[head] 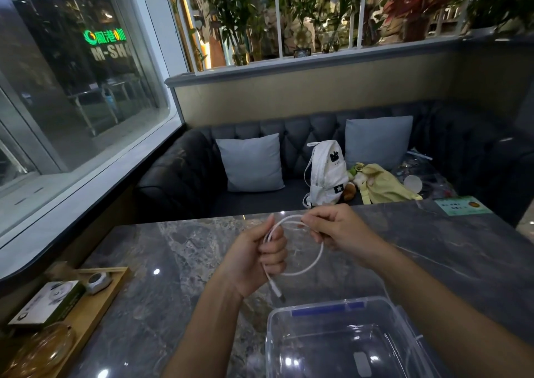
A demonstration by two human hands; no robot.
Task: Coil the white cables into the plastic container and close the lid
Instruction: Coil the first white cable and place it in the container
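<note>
Together, the fisted left hand (261, 254) and pinching right hand (336, 228) hold a looped white cable (313, 265) above the open plastic container (332, 338).

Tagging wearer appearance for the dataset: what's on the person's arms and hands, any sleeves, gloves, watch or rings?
Both forearms are bare as far as the frame shows; no sleeve edge is in view. The left hand and right hand have no gloves. No watch, bracelet or ring is visible on either wrist or the fingers that show.

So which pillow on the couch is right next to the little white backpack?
The right-hand pillow: the white backpack stands right by its lower left corner. The left-hand pillow sits apart, with bare sofa between.
</note>
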